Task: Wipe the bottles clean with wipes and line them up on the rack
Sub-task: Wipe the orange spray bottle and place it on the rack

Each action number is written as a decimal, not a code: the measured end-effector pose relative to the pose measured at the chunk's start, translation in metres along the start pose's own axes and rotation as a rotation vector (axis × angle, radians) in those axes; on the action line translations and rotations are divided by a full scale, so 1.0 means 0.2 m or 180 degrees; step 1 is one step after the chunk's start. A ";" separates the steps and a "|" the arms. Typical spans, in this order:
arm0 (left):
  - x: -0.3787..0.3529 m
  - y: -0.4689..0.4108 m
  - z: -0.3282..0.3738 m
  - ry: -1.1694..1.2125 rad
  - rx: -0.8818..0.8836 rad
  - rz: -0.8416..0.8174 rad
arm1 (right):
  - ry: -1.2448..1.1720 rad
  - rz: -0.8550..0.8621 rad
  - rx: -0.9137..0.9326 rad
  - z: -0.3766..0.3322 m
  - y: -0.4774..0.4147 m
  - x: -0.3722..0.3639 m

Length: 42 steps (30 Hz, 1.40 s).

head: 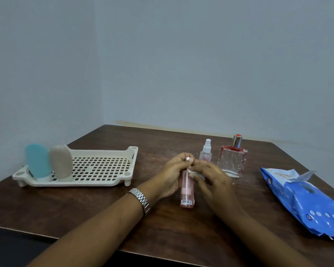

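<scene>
My left hand [175,174] grips the top of a slim pink bottle [187,191], held above the table's middle with its barcoded base pointing toward me. My right hand [210,180] pinches a small white wipe [196,173] against the bottle's upper part. On the left, a cream perforated rack [96,170] holds a blue bottle [38,160] and a beige bottle [60,160], both cap-down at its left end. A small clear spray bottle [206,152] and a square red-edged perfume bottle [232,158] stand behind my hands.
A blue pack of wipes [305,203] lies at the right with its flap open. The dark wooden table [85,205] sits in a corner between two pale walls. Its near edge runs under my forearms.
</scene>
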<state>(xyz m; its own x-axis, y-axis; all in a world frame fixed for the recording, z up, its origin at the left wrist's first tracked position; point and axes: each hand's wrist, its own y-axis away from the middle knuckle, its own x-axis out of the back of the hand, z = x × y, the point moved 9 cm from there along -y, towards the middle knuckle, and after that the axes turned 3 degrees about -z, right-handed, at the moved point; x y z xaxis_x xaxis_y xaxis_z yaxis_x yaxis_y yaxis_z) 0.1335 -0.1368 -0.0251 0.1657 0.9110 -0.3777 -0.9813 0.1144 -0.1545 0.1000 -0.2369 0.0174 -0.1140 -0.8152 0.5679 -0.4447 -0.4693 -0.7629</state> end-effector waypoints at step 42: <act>0.15 0.04 0.05 0.0759 -0.0446 0.0697 | -0.0024 -0.0951 0.0686 -0.13 0.07 -0.17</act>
<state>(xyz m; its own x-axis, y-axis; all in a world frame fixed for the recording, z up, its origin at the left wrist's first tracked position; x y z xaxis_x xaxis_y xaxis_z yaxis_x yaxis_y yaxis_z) 0.1289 -0.1043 -0.0287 -0.0130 0.7878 -0.6157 -0.9759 -0.1441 -0.1637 0.0744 -0.2070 -0.0039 -0.0004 -0.6334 0.7738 -0.2600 -0.7472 -0.6117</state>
